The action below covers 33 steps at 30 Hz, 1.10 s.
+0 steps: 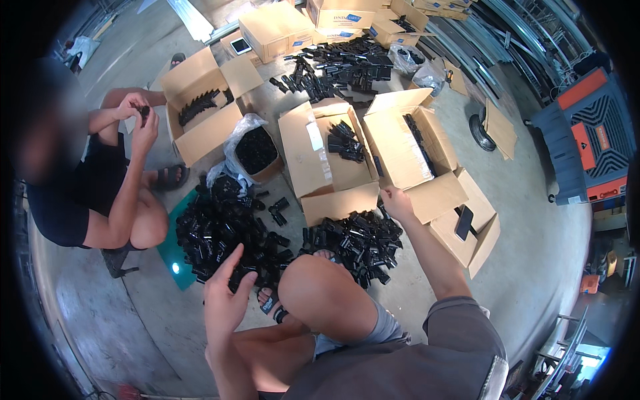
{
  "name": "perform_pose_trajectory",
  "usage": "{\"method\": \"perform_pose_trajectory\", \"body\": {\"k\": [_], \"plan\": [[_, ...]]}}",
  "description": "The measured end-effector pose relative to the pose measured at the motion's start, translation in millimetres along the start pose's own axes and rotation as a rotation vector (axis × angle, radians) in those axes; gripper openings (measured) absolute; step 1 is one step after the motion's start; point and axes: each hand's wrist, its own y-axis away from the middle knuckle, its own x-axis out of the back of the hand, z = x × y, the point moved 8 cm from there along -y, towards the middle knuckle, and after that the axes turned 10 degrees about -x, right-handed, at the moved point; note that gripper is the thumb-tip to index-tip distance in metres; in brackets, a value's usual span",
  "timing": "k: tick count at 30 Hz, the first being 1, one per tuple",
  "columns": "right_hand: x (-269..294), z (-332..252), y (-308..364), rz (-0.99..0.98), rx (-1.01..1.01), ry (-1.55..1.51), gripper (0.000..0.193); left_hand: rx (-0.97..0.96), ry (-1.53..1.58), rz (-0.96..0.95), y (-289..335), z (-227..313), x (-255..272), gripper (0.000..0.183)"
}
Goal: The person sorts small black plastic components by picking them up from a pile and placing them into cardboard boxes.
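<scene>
My left hand [228, 288] is over the near edge of a large heap of black plastic parts [217, 230], thumb and fingers spread with nothing in them. Closed fingers show on my right hand [398, 204], at the near corner between two cardboard boxes. What it grips, if anything, is too small to make out. Just below it lies a second pile of black parts [357, 243]. The left one of these boxes [310, 157] holds a loose cluster of black parts [345, 141]. In the right box [400, 160], a row of black parts [418, 143] lies along one side.
A co-worker [73, 173] crouches at the left, both hands on a small black part. Beside them are another open box [190, 73] and a bag-lined box of small black pieces [257, 150]. A phone [464, 223] lies on a cardboard flap. A wheeled blue-orange case [590, 137] stands right.
</scene>
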Motion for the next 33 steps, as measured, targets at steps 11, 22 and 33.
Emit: {"method": "perform_pose_trajectory", "body": {"k": [11, 22, 33], "plan": [[-71.5, -115.6, -108.0, 0.294, 0.228, 0.641, 0.024, -0.092, -0.05, -0.13, -24.0, 18.8, -16.2, 0.052], [-46.1, -106.8, -61.4, -0.054, 0.018, 0.257, 0.036, -0.184, -0.096, -0.063, -20.7, 19.6, -5.4, 0.052], [33.5, -205.3, 88.5, -0.552, 0.353, -0.76, 0.016, -0.29, 0.065, -0.009, -7.8, 37.3, -10.2, 0.055]]}}
